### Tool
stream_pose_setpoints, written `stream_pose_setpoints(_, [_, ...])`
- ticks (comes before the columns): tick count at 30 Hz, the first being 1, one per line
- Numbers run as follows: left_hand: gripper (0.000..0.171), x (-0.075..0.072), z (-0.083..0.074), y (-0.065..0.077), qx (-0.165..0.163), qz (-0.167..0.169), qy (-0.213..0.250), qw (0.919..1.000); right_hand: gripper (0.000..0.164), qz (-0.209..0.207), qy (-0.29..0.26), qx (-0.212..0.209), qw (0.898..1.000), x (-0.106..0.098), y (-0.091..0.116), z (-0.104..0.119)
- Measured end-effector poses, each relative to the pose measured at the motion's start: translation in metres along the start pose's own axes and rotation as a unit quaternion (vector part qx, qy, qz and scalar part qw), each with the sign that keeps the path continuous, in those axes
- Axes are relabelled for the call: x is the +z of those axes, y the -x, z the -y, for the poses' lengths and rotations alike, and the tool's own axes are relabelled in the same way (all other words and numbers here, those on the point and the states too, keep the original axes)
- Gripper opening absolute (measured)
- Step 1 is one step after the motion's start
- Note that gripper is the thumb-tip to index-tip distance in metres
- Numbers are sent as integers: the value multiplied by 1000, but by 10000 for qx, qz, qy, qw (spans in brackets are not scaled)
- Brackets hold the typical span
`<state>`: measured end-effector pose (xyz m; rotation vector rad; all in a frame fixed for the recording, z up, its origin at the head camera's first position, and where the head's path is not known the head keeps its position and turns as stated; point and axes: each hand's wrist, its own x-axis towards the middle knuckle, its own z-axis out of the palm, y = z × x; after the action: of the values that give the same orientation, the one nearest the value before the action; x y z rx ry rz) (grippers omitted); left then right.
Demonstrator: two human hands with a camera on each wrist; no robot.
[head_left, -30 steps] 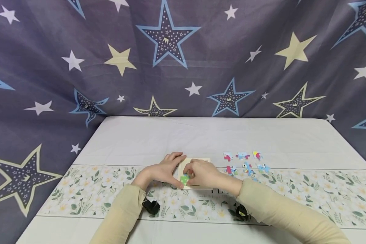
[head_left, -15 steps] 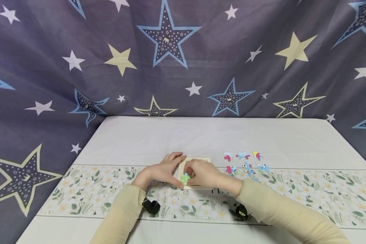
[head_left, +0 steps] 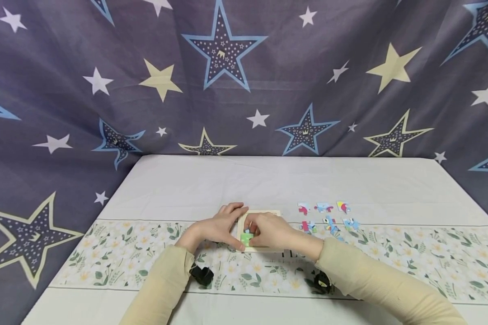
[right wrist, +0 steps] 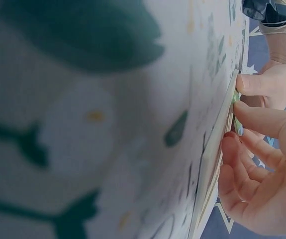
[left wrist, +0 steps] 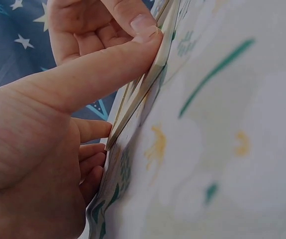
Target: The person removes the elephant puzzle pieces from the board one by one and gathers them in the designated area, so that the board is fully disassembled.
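A shallow light-wood puzzle tray [head_left: 274, 212] lies on the table in front of me. My left hand [head_left: 215, 229] grips its left side, fingers at the far corner and thumb on the near corner. In the left wrist view that thumb presses on the tray's near edge [left wrist: 142, 94]. My right hand [head_left: 271, 231] reaches over the tray, its curled fingers covering much of the inside. Thumb and fingers pinch a green puzzle piece [head_left: 246, 239] with a small blue tab, at the tray's near left corner. In the right wrist view only a sliver of the green piece [right wrist: 236, 97] shows.
Several loose puzzle pieces [head_left: 330, 222] in blue, red and yellow lie to the right of the tray, roughly in rows; one is partly hidden behind my right wrist. A floral runner [head_left: 410, 253] crosses the white tablecloth [head_left: 293, 178]. A star-patterned curtain [head_left: 244, 104] hangs behind.
The green piece has turned and shifted slightly within the near left corner; its blue tab now points toward the far side. My right fingers moved a little with it. The left hand stayed put.
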<state>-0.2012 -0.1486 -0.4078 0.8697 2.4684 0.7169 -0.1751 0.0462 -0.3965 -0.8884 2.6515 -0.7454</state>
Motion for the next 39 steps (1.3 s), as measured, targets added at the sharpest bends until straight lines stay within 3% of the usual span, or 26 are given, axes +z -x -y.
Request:
stream_pose_setpoints(21, [104,-1,-1,1,-45,-11,-104,9999,14,-170,-280,-356,9988,-2,3,-1])
stream_pose_setpoints(39, [104,1,1,0,-15,-66,-161,9998,16,-362,-822,-131,9959,-17,21,-14])
